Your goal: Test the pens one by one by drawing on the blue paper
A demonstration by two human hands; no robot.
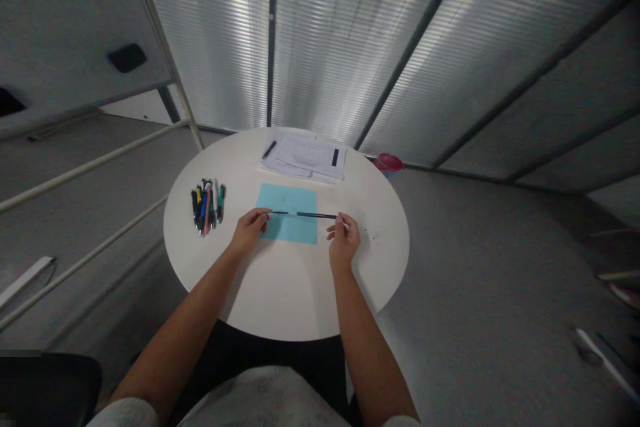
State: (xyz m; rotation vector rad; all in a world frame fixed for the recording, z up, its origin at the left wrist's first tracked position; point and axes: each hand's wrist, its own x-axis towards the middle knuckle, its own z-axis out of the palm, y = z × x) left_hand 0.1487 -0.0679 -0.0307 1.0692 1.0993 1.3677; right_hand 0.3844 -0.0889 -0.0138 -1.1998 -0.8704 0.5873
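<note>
head view: a smooth white table (290, 293), its rounded near edge facing the body, stretches on to both hands. the left hand (251, 223) pinches one end of a thin, straight dark pen (317, 215), the right hand (345, 233) the other, so it spans between them across a flat blue sheet (290, 235). mixed pens (203, 203) lie heaped leftward; beyond, layered papers (303, 153), the far edge, then ribbed, shiny wall panels (320, 47).

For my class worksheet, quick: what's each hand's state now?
Left hand: closed, pinching one end of a thin stick.
Right hand: closed, pinching its other end.
</note>
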